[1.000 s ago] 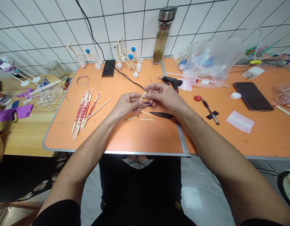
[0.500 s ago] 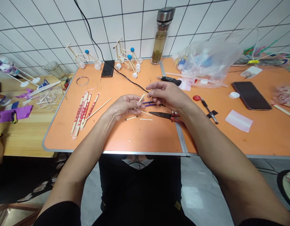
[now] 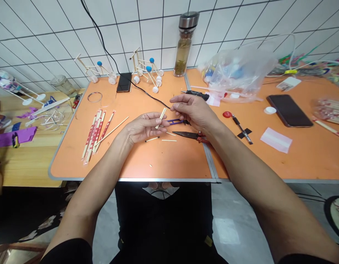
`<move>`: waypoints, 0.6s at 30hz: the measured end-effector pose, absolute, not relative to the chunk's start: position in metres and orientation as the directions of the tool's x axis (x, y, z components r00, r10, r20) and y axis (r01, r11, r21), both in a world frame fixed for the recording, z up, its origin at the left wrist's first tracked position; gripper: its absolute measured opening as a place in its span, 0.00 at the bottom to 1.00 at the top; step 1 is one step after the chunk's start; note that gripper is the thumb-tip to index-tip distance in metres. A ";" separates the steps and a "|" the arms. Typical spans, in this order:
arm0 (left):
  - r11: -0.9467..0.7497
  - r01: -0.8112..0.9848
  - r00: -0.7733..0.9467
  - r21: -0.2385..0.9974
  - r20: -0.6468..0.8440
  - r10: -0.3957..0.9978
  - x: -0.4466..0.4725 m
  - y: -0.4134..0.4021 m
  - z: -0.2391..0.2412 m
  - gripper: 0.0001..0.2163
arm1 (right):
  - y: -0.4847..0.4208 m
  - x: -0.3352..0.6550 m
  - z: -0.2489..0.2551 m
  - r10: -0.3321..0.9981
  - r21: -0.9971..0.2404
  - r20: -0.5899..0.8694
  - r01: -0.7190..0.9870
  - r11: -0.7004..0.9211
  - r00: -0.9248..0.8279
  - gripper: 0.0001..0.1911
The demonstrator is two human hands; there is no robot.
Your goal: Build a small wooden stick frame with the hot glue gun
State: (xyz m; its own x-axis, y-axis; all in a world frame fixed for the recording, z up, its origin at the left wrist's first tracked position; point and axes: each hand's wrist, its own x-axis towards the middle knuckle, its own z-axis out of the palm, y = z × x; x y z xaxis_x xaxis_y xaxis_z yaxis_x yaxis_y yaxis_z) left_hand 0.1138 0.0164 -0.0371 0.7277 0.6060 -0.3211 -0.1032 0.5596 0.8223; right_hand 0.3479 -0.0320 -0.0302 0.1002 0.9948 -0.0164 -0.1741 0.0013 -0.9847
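Observation:
My left hand (image 3: 143, 126) lies low over the orange table (image 3: 136, 161), its fingers closed around a short wooden stick (image 3: 161, 113) that points up and to the right. My right hand (image 3: 193, 110) hovers just right of the stick's top end, thumb and fingers pinched together; whether they touch the stick I cannot tell. Beneath the hands lie a blue-and-black marker (image 3: 175, 121), black pliers with red handles (image 3: 190, 135) and two short cut sticks (image 3: 152, 139).
Wrapped chopsticks (image 3: 96, 131) lie to the left. Two stick models with blue balls (image 3: 146, 71), a phone (image 3: 124, 82) on a black cable, a glass bottle (image 3: 183, 46), a glue gun (image 3: 197, 94) and a plastic bag (image 3: 238, 71) stand behind. Another phone (image 3: 289, 110) lies right.
My hands have drawn slightly apart. The left hand has sunk toward the table with the stick, and the right hand has slid a little to the right.

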 end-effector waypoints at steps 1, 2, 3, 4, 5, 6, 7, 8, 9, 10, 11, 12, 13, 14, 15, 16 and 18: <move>0.559 -0.115 0.730 0.821 -0.312 0.608 0.114 0.017 -0.037 0.06 | -0.033 0.346 -0.031 0.998 -0.981 -0.025 -0.192 -0.014 0.056 0.20; 0.562 -0.128 0.734 0.817 -0.303 0.608 0.114 0.017 -0.038 0.07 | -0.033 0.344 -0.032 0.999 -0.976 -0.038 -0.216 -0.037 0.000 0.22; 0.566 -0.140 0.739 0.812 -0.295 0.606 0.114 0.017 -0.038 0.07 | -0.034 0.342 -0.032 0.997 -0.968 -0.048 -0.242 -0.061 -0.060 0.24; 0.572 -0.149 0.744 0.807 -0.289 0.602 0.113 0.017 -0.038 0.08 | -0.034 0.340 -0.032 0.992 -0.960 -0.052 -0.268 -0.081 -0.115 0.25; 0.576 -0.156 0.749 0.803 -0.284 0.599 0.113 0.017 -0.037 0.08 | -0.035 0.338 -0.032 0.986 -0.952 -0.049 -0.290 -0.094 -0.159 0.27; 0.578 -0.161 0.753 0.800 -0.280 0.596 0.113 0.017 -0.037 0.08 | -0.036 0.337 -0.032 0.981 -0.948 -0.041 -0.304 -0.098 -0.189 0.28; 0.578 -0.162 0.755 0.800 -0.277 0.594 0.114 0.017 -0.037 0.08 | -0.036 0.335 -0.032 0.977 -0.946 -0.032 -0.309 -0.097 -0.209 0.28; 0.575 -0.160 0.757 0.802 -0.275 0.593 0.114 0.017 -0.036 0.07 | -0.037 0.334 -0.031 0.975 -0.947 -0.025 -0.306 -0.093 -0.220 0.28; 0.571 -0.155 0.756 0.806 -0.275 0.594 0.114 0.017 -0.036 0.06 | -0.038 0.334 -0.031 0.974 -0.950 -0.020 -0.300 -0.089 -0.227 0.28; 0.564 -0.150 0.753 0.812 -0.276 0.598 0.114 0.017 -0.036 0.06 | -0.039 0.333 -0.032 0.973 -0.953 -0.017 -0.292 -0.085 -0.229 0.27; 0.556 -0.144 0.748 0.818 -0.278 0.603 0.115 0.016 -0.036 0.06 | -0.039 0.333 -0.032 0.974 -0.955 -0.015 -0.285 -0.081 -0.226 0.27; 0.548 -0.138 0.742 0.825 -0.281 0.609 0.115 0.016 -0.036 0.06 | -0.040 0.333 -0.032 0.975 -0.958 -0.014 -0.277 -0.077 -0.223 0.27; 0.540 -0.134 0.735 0.831 -0.282 0.617 0.116 0.016 -0.036 0.06 | -0.040 0.332 -0.033 0.976 -0.960 -0.012 -0.270 -0.071 -0.217 0.27; 0.533 -0.134 0.727 0.836 -0.283 0.626 0.116 0.016 -0.037 0.07 | -0.039 0.332 -0.034 0.978 -0.963 -0.009 -0.263 -0.065 -0.209 0.27; 0.525 -0.140 0.718 0.840 -0.279 0.638 0.117 0.016 -0.037 0.08 | -0.039 0.331 -0.035 0.981 -0.965 -0.004 -0.257 -0.055 -0.195 0.27; 0.517 -0.154 0.707 0.842 -0.272 0.653 0.118 0.016 -0.038 0.08 | -0.038 0.331 -0.036 0.985 -0.968 0.003 -0.247 -0.041 -0.173 0.27; 0.499 -0.202 0.670 0.843 -0.252 0.698 0.120 0.016 -0.040 0.08 | -0.037 0.330 -0.040 0.994 -0.978 0.013 -0.207 -0.010 -0.109 0.28</move>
